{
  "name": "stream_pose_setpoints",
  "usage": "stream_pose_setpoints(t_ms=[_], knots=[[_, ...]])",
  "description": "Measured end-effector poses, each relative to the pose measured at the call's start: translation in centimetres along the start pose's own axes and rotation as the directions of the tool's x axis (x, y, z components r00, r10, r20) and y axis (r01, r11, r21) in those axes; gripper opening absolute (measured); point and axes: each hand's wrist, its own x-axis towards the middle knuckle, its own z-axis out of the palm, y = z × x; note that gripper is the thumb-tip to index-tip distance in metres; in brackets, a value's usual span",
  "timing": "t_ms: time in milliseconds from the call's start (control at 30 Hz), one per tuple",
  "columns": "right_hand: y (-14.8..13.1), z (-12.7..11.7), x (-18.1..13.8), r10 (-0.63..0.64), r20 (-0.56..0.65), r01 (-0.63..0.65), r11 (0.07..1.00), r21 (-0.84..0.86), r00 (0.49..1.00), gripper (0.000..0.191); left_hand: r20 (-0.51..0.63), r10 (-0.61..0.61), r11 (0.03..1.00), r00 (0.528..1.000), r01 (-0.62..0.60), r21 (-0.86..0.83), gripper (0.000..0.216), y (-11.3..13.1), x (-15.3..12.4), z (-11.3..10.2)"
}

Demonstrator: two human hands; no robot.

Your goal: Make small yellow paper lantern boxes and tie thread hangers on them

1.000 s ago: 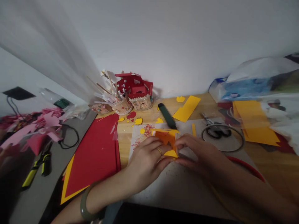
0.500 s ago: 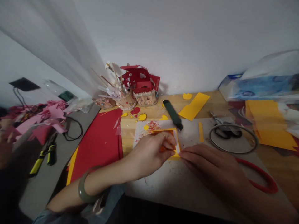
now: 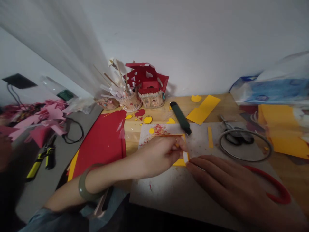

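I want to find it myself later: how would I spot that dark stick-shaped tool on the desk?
Start at the red paper house against the white wall. Just right of it, on the wooden desk, the tool slants down toward the left hand. It is the only dark green solid bar among flat yellow paper scraps.

On my left wrist I see a thick grey-green stone bangle (image 3: 83,186); past the bangle, a thin gold ring (image 3: 176,139) on my left hand (image 3: 159,154); behind the bangle, a blue-grey denim sleeve (image 3: 48,220).
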Motion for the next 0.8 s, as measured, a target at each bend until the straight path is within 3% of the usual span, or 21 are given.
stream_pose_setpoints(t_ms=[133, 300, 533, 667, 800], knots=[[-0.1, -0.1, 0.0, -0.002, 0.036, 0.001, 1.0, 0.027, 0.999, 0.038, -0.044, -0.011, 1.0, 0.999, 0.011, 0.016, 0.015, -0.1, 0.0, -0.1], [0.1, -0.2, -0.4, 0.002, 0.087, -0.008, 0.997, 0.074, 0.996, 0.039, 0.014, -0.034, 0.999, 0.999, 0.034, 0.023, 0.015, -0.2, 0.3, 0.2], [-0.1, 1.2, -0.3, 0.05, -0.061, -0.042, 0.992, 0.121, 0.997, 0.039, 0.059, -0.056, 0.997, 0.997, 0.053, 0.048, 0.012, 0.0, 1.2, 0.2], [-0.1, 1.2, -0.2, 0.166, 0.013, -0.165, 0.964, 0.207, 0.986, 0.022, 0.117, -0.101, 0.995, 0.988, 0.103, -0.015, 0.012, 0.2, 1.3, -0.1], [0.1, 0.9, -0.4, 0.32, 0.004, -0.311, 0.918, 0.244, 0.947, 0.013, 0.114, -0.14, 0.988, 0.984, 0.146, -0.045, 0.014, 0.4, 1.3, -0.2]])
